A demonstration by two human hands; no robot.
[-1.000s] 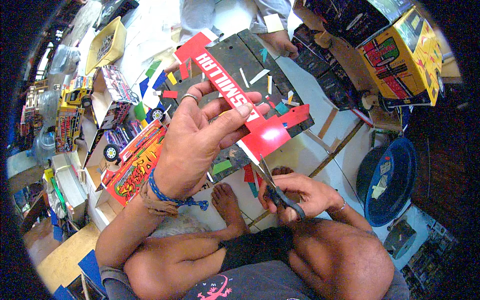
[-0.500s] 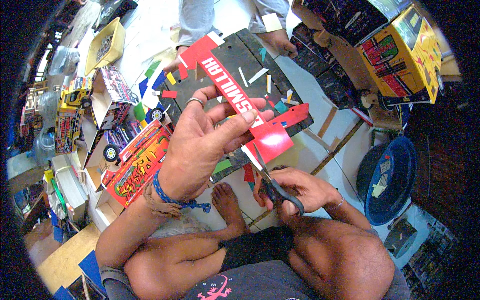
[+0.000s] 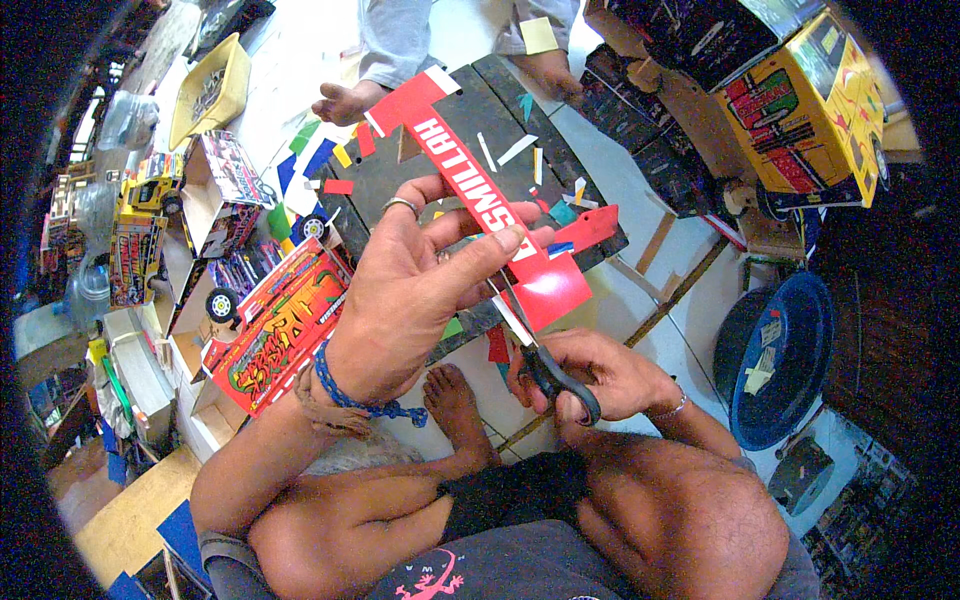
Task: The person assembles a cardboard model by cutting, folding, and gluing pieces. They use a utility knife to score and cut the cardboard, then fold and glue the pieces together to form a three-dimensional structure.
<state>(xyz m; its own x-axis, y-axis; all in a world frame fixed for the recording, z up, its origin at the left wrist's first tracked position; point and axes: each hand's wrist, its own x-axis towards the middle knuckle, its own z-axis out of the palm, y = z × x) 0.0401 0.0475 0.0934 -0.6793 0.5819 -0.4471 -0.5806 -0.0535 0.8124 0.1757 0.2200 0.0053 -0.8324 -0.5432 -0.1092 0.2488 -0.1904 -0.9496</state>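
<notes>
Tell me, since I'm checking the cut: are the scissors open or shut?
Open: the scissors in the right hand show blades spread around the red sticker strip that the left hand holds.

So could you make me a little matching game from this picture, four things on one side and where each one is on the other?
Things:
1. red paper strip
2. scissors
3. blue basin
4. yellow toy truck

Places:
A. on the floor at the right, with paper scraps inside
B. at the top right, on dark boxes
C. pinched in the left hand
D. in the right hand, blades at the strip's lower end

Pairs: 1-C, 2-D, 3-A, 4-B
</notes>
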